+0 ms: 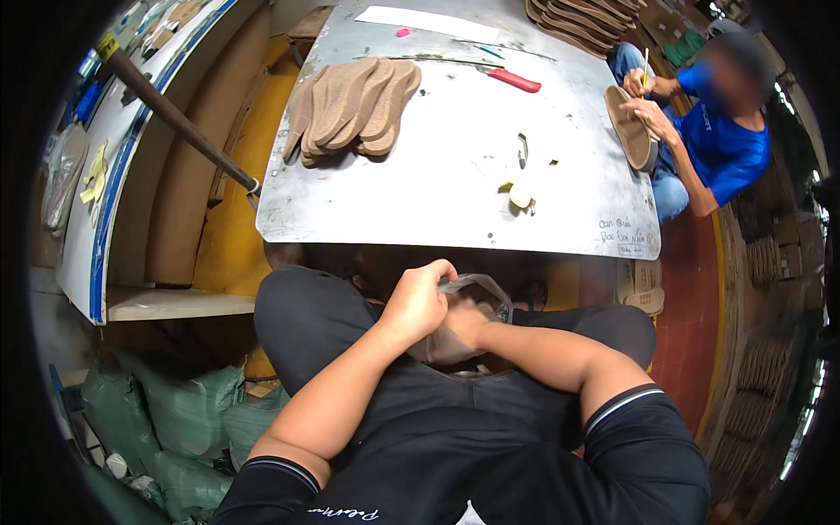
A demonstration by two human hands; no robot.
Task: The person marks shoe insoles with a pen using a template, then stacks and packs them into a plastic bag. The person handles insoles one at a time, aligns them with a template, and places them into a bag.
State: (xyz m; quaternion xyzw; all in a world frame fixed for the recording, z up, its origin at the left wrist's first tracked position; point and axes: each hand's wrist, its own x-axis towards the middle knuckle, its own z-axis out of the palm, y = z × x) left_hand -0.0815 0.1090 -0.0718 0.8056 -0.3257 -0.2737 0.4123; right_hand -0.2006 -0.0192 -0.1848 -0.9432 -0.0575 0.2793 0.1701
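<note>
A greyish see-through plastic bag sits between my thighs, below the table's near edge. The fingers of my left hand are closed on the upper edge of the bag and keep its mouth spread. My right hand reaches down into the bag. Its fingers are hidden and smeared by motion, so I cannot see whether they hold anything. What lies inside the bag cannot be made out either.
On the metal table lie stacked brown shoe soles, a red-handled tool and yellow scraps. At right a person in blue holds a pencil against a sole. A shelf and green sacks stand left.
</note>
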